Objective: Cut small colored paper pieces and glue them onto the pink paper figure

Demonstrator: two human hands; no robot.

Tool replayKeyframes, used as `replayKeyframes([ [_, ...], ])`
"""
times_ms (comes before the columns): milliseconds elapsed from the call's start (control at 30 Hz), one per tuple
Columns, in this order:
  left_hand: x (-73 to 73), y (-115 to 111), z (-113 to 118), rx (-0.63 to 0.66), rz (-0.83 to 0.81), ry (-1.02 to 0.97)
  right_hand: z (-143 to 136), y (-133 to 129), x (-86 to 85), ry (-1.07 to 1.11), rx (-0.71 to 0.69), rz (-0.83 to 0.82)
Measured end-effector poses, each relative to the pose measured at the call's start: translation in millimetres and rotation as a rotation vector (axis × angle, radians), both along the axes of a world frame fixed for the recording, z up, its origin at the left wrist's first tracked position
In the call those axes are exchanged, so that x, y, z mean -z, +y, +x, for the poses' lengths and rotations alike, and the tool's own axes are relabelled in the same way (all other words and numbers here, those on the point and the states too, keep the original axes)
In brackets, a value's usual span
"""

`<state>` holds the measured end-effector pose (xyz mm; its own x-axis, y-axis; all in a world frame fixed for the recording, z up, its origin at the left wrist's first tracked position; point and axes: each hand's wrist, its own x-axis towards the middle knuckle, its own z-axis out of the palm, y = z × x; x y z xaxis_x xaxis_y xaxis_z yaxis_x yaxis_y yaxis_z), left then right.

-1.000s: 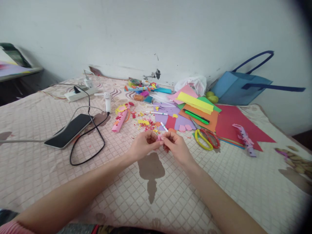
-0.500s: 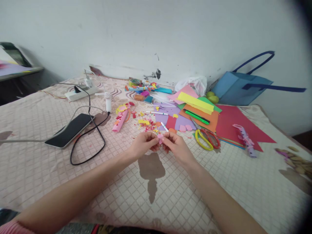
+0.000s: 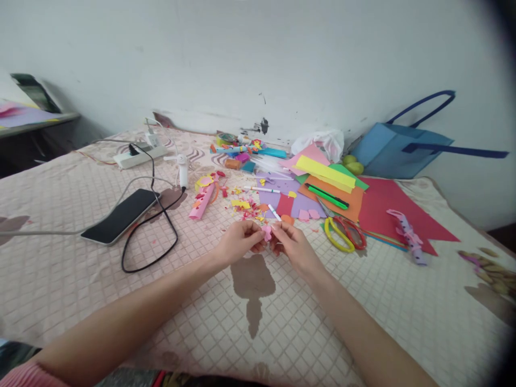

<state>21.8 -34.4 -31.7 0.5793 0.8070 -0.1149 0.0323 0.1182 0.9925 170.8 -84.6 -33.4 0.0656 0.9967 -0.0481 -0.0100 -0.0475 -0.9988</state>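
Observation:
A small pink paper piece [image 3: 266, 233] with a rounded, petal-like edge is between my two hands, above the quilted tablecloth [image 3: 193, 322]. My left hand [image 3: 244, 238] pinches it from the left, thumb and fingers together. From the right, my right hand [image 3: 287, 237] has its closed fingertips at the edge of the same piece. Just beyond my hands are paper scraps [image 3: 250, 207] in red, yellow and pink, a white marker [image 3: 274, 212] and an orange paper circle [image 3: 287, 219]. Scissors with yellow and red handles [image 3: 339, 235] rest to the right of my right hand.
A phone-like black device [image 3: 121, 217] and looping cables lie left, near a power strip [image 3: 141, 156]. A pink paper roll [image 3: 203, 200] stands beyond. Coloured sheets [image 3: 397, 209], a green cutter [image 3: 327, 196], a decorated purple roll [image 3: 411, 238] and a blue bag [image 3: 399, 149] are right.
The view has shifted slightly, so the table things appear a little farther right and lower. The fingertips of my right hand have parted slightly from my left, showing more of the pink piece.

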Motion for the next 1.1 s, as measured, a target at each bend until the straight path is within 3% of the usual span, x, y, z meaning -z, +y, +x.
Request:
replayKeyframes([
  [233, -5.0, -1.6, -0.6, -0.018, -0.028, -0.016, -1.3, -1.2, -2.5, -0.085, -0.007, -0.021],
  [467, -1.2, 1.3, -0.9, -0.048, -0.107, -0.064, -1.6, -1.5, -3.2, -0.073, -0.020, -0.023],
  [767, -3.4, -1.3, -0.4, 0.029, -0.034, -0.024, 1.2, -0.4, 0.1, -0.061, 0.003, 0.018],
  [1100, -3.1, -1.2, -0.9, 0.001, -0.025, 0.004, 2.2, 0.0, -1.3, -0.062, -0.007, 0.017],
])
